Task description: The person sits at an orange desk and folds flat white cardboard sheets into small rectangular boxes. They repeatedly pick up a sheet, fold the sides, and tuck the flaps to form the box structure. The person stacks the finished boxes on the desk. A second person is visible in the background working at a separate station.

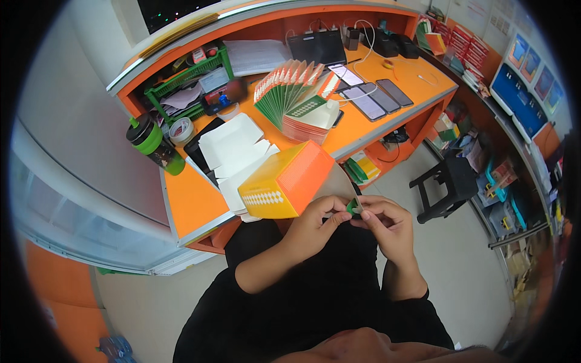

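Above my lap is a yellow and orange cardboard food box with a white diamond pattern, tilted and partly folded. My left hand is closed with its fingertips pinching a small green-edged flap at the box's near right end. My right hand is closed on the same flap from the other side, thumb and fingers pressed together. Just behind the box lie white unfolded cartons, overlapping at the desk's edge. Farther back, a fanned stack of green, orange and white cartons stands on the desk.
On the orange desk are a green and black bottle, tape rolls, a green basket and several phones with cables. A black stool stands at right, before cluttered shelves.
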### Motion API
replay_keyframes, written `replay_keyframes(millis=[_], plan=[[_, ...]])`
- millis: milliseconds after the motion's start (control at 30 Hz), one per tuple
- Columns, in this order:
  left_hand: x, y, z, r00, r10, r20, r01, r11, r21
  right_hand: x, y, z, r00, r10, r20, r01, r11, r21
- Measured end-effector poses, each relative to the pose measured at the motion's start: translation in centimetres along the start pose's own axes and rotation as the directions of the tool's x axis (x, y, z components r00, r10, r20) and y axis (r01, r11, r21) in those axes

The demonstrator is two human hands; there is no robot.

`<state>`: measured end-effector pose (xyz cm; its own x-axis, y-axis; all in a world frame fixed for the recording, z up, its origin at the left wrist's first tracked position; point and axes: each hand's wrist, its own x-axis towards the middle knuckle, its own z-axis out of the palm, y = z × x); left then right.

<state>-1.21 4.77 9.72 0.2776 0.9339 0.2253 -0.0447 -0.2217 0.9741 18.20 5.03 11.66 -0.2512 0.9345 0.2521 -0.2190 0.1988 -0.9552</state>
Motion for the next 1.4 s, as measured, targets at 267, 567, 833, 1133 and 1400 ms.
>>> replay_keyframes(millis=[267,567,833,1133,1400], plan=[[0.3,-1.1,0.0,0.998,-0.045,0.039,0.048,0.995,-0.089,0.0,0.3,-0.1,1.0,0.0,0.011,0.0,0.998,0.068],[0.7,-0.9,0.2,0.998,-0.039,0.049,0.05,0.966,-0.252,0.1,0.4,0.7,0.998,-0.039,-0.048,0.043,0.995,0.094],[0.5,-1.1,0.5,0.989,0.004,0.147,0.049,0.935,-0.352,-0.4,1.4,-0.5,0.928,-0.353,0.117,0.371,0.862,-0.346],[-0.1,-0.4,1.5,0.972,0.086,0.216,0.03,0.874,-0.485,-1.3,1.3,-1.0,0.744,-0.539,0.394,0.615,0.323,-0.719],[-1.1,0.2,0.4,0.897,-0.061,0.438,0.401,0.53,-0.747,-3.0,0.6,-3.9,0.843,-0.494,0.215,0.538,0.763,-0.357]])
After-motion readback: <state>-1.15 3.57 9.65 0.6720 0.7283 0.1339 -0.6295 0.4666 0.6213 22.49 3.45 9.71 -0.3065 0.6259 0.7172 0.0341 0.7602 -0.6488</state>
